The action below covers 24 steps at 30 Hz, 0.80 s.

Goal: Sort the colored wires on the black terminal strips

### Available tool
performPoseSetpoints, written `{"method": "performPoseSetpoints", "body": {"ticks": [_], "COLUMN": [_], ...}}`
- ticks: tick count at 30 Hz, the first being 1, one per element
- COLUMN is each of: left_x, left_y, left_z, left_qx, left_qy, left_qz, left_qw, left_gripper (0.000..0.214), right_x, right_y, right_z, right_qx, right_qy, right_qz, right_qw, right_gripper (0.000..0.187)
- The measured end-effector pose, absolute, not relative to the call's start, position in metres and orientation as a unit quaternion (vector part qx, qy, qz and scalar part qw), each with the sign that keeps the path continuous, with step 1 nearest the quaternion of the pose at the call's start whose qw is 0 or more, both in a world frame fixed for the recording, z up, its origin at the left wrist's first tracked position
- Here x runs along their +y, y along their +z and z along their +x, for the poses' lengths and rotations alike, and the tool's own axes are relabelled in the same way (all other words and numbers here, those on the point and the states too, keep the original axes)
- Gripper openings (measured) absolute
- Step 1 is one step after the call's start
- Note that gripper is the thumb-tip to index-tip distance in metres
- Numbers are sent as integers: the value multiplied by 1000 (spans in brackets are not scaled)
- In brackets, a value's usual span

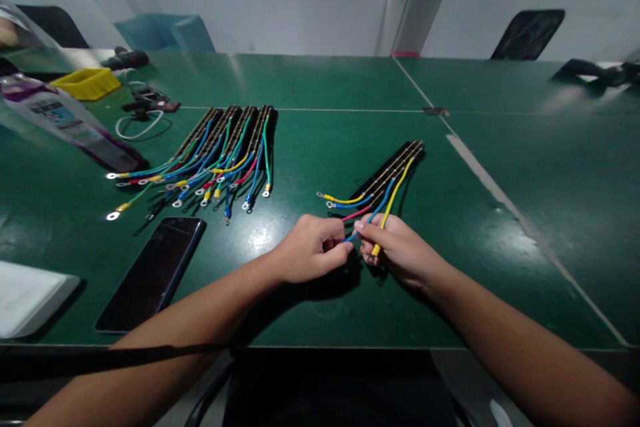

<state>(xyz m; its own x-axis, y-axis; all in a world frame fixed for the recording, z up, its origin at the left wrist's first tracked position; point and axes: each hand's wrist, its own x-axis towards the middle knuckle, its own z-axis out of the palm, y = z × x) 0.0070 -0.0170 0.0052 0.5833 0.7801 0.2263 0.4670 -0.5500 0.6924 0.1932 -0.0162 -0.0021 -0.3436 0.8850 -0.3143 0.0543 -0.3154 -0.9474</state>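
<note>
Leftmost, a bottle (70,121) leans over the green tabletop (310,140), with a dark phone (153,273) lying nearer the front edge. Beyond the phone sits a row of wired strips (256,133), their coloured leads fanning toward the person and ending in ring lugs. Next comes the left hand (310,250), thumb and forefinger pinched together on the lower end of a blue wire (384,197). Just beside it, the right hand (397,247) is closed on the same wire higher up, a yellow wire (398,192) lying across it. Both wires run from a separate strip (389,165), resting aslant beyond the hands. Seemingly the step is shaping or straightening this lead; the next move calls for a steady pinch and gentle force, sparing its joint.
</note>
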Motion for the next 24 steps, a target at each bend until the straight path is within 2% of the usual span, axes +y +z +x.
{"method": "performPoseSetpoints", "body": {"ticks": [9,24], "left_x": [-15,-13], "left_y": [3,-1], "left_z": [6,5], "left_qx": [378,454], "left_qy": [262,255], "left_qz": [850,845], "left_qw": [255,118], "left_gripper": [22,12], "right_x": [-18,-20], "right_y": [2,6], "right_z": [192,190], "right_qx": [-491,-386], "right_qy": [650,695], "right_qz": [-476,-468], "right_qw": [330,387], "right_gripper": [33,47]}}
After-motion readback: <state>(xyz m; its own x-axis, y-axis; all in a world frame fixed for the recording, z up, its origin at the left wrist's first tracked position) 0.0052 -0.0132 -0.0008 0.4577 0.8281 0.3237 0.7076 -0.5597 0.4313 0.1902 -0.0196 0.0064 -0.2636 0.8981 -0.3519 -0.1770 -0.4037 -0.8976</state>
